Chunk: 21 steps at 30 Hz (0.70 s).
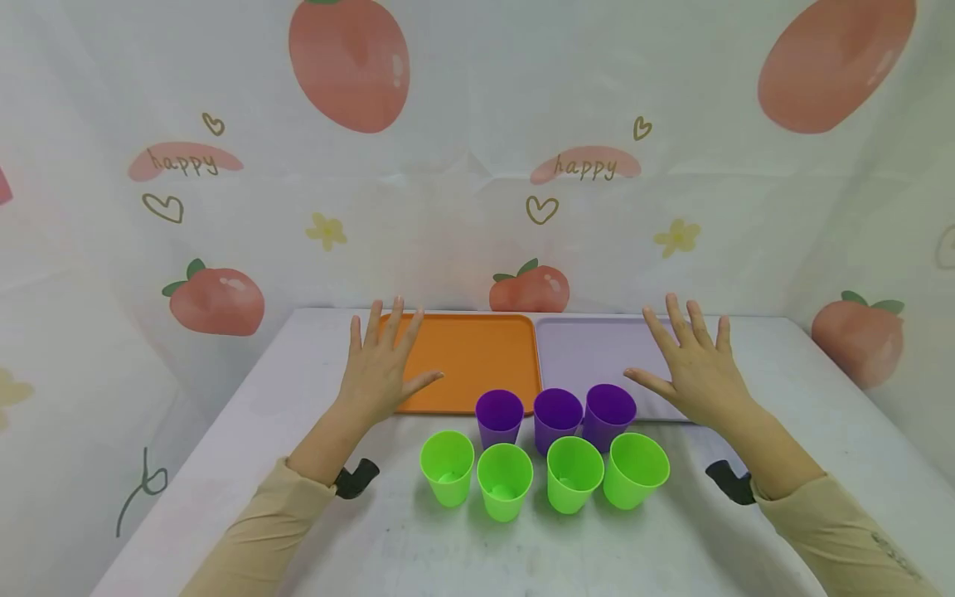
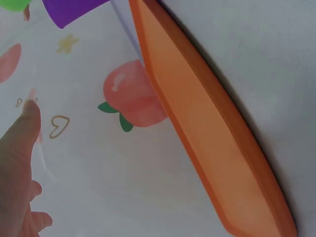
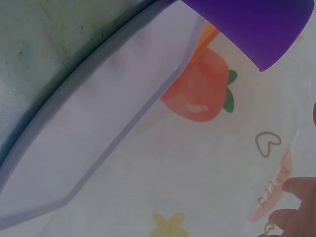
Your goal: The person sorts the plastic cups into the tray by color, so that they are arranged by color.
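My left hand (image 1: 375,369) is raised with its fingers spread, overlapping the left side of an orange tray (image 1: 470,365) in the head view. Likewise spread, my right hand (image 1: 697,369) overlaps the right side of a pale purple tray (image 1: 589,352). Neither hand holds anything. Between them, three purple cups (image 1: 500,419) stand in a row just in front of the trays. Nearer to me is a row of several bright green cups (image 1: 505,485), all upright with their mouths up. A purple cup (image 3: 261,29) also shows at the top of the right wrist view.
The trays lie side by side at the back of a white table (image 1: 448,555). Behind it hangs a pale cloth (image 1: 433,207) printed with peaches, hearts and flowers. A black wrist mount (image 1: 358,478) sticks out by the left cuff, and another (image 1: 731,482) by the right.
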### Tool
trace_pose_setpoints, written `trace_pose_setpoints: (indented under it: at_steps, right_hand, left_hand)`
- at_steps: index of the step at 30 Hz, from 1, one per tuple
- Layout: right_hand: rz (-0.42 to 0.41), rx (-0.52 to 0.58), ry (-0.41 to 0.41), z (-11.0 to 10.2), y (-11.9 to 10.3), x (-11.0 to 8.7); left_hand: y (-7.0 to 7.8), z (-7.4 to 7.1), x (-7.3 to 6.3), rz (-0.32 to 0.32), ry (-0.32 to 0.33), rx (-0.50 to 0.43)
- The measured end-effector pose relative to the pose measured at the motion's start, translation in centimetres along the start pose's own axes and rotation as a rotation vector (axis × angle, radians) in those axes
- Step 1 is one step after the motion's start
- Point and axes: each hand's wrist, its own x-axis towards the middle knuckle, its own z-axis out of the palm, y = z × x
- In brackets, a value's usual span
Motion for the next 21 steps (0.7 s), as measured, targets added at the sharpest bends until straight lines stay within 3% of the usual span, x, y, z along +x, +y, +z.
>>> trace_pose_setpoints:
  at_steps: [14,21]
  right_hand:
    - [-0.006,0.002,0.006,-0.8,-0.1,-0.2]
    - [-0.098,0.18,0.113,-1.6,0.6,-1.2]
  left_hand:
    - [0.1,-0.7,0.0,0.009,0.001,0.01]
    - [-1.2,-1.6,-0.6,-0.012,0.027,-0.044]
